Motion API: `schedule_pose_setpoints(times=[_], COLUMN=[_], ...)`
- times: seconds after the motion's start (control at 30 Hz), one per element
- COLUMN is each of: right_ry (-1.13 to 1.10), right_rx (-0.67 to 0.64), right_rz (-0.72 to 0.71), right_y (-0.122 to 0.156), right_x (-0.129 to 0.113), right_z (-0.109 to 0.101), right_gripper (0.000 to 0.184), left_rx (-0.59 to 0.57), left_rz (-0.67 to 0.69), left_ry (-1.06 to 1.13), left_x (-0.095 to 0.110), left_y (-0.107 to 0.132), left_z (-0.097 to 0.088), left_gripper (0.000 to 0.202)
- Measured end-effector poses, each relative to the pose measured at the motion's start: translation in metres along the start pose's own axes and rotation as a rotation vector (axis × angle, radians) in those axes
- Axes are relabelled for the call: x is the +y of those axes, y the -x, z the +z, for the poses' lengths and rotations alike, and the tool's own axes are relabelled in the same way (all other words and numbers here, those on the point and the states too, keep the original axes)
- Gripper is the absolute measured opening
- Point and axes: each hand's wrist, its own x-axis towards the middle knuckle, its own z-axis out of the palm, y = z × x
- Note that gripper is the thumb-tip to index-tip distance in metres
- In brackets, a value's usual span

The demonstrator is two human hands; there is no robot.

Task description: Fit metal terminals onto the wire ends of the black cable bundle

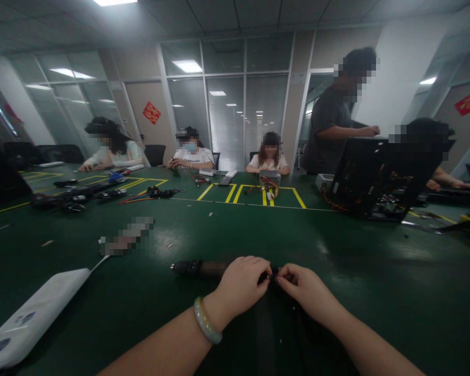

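My left hand (245, 284), with a pale green bangle on the wrist, is closed over a dark rod-shaped part (198, 268) that lies on the green table (368, 271). The rod's left end sticks out past my fingers. My right hand (303, 290) pinches a small dark piece right where the two hands meet; I cannot make out what it is. A dark flat strip (267, 334) runs from under my hands toward me.
A white power bank (35, 313) with a cable lies at the near left. Several people sit or stand along the far side. A black open computer case (376, 177) stands at the right. Cables and dark parts (82, 196) lie at the far left, inside yellow tape lines.
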Motion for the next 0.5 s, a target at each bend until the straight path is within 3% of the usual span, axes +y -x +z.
schedule_pose_setpoints(times=[0.5], right_ry=[-0.045], right_rx=[0.032], right_rz=[-0.019], right_y=[0.0], right_x=[-0.0001], right_z=[0.0036], right_gripper=[0.018], left_rx=[-0.01], left_rz=[-0.005], left_ry=[-0.02], left_x=[-0.0015], left_y=[-0.0009], left_z=[0.0026], left_gripper=[0.009])
